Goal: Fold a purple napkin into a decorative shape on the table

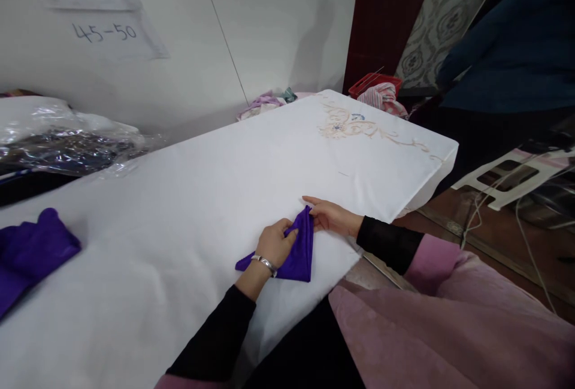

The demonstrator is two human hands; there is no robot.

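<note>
A folded purple cloth napkin (300, 257) lies on the white tablecloth (193, 209), close to the front edge. My left hand (275, 244), with a bracelet at the wrist, rests on its left side and grips the fabric between thumb and fingers. At the top corner my right hand (330, 216) pinches the napkin's edge, while one finger stretches out past it. The folded layers show along the right side, and a pointed part sticks out beneath my left wrist. Some of the fabric is hidden under my left hand.
Another purple cloth (31, 254) lies at the left. Plastic-wrapped material (72, 143) sits along the wall. Behind the table's far corner are a red basket (359, 85) and a striped cloth (381, 98). A white stool (489, 176) and cables stand right, near a person in blue (516, 47).
</note>
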